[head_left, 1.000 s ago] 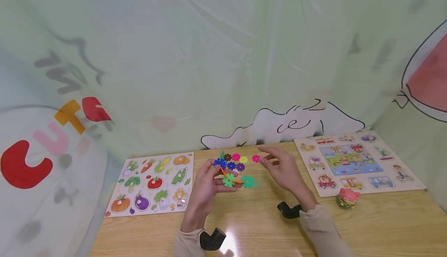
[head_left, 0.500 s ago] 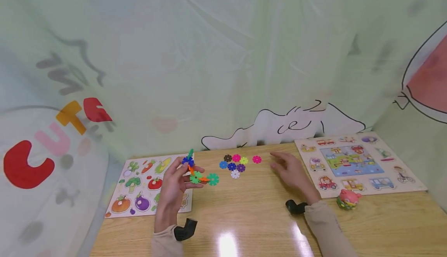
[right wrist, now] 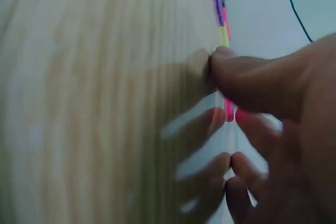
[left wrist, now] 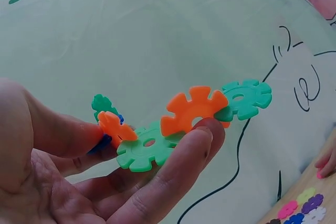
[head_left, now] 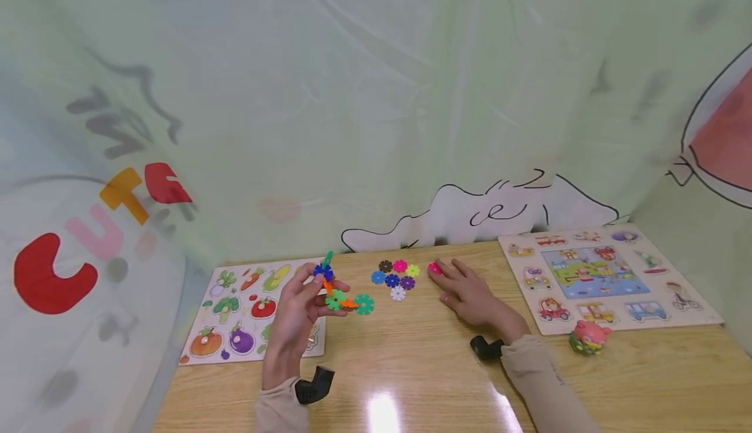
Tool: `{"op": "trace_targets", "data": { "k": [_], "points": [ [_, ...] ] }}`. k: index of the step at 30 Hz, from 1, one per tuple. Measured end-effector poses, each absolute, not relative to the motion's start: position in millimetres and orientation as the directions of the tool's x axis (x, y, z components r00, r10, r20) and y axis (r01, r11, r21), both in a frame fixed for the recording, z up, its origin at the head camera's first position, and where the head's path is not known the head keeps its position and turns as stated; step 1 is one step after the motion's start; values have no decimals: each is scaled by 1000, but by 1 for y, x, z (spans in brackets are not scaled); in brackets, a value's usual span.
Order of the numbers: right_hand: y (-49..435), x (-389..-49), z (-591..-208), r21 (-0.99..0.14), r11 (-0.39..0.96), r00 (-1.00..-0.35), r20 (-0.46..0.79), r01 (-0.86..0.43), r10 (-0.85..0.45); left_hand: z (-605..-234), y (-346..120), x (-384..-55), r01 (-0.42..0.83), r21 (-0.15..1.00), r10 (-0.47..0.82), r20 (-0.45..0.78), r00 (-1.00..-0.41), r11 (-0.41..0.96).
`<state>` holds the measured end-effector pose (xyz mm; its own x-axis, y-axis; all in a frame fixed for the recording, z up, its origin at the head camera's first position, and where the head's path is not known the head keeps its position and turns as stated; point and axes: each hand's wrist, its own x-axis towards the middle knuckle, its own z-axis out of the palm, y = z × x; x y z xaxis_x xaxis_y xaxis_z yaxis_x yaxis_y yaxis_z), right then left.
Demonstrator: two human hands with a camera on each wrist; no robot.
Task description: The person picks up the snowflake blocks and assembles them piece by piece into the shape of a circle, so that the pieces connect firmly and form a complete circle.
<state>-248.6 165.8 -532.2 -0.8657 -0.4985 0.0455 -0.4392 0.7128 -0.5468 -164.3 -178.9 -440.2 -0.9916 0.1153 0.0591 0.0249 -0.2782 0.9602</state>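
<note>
My left hand [head_left: 294, 305] holds up a chain of notched plastic discs [head_left: 337, 300], pinching its blue end between thumb and fingers. In the left wrist view the chain joins green and orange discs [left wrist: 191, 103], slotted into one another at angles, and a fingertip lies against the orange one. On the table my right hand [head_left: 470, 297] reaches with spread fingers to a lone pink disc [head_left: 434, 268], a fingertip partly covering it. The right wrist view shows that pink disc [right wrist: 229, 110] edge-on by the index fingertip, with the thumb at the tabletop.
Several loose discs [head_left: 391, 281] in mixed colours lie between the hands. A vegetable puzzle board [head_left: 276, 352] is under the left hand, a vehicle puzzle board [head_left: 531, 322] to the right. A pink toy figure [head_left: 589, 337] stands at that board's front edge. A printed curtain [head_left: 376, 126] hangs behind.
My left hand has moved left with the chain, away from the loose discs. My right hand first drew back from the pink disc, then came down onto it again.
</note>
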Motion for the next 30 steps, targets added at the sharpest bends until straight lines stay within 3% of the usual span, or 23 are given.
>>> {"op": "trace_targets", "data": {
  "k": [9,20,25,30],
  "points": [
    [168,-255,-532,-549,757,-934,166,-355,-318,-440,-178,-165,33,957,125,71,-990,-287],
    [173,-255,-530,-638,750,-975,12,-178,-222,-437,-171,-164,17,967,134,53,-990,-255],
    [169,-253,-519,-663,714,-971,87,-225,-225,-437,-166,-165,29,970,163,70,-984,-243],
    [156,-244,-493,-789,556,-961,157,-260,-226,-434,-161,-164,30,983,191,65,-979,-182]
  ]
}}
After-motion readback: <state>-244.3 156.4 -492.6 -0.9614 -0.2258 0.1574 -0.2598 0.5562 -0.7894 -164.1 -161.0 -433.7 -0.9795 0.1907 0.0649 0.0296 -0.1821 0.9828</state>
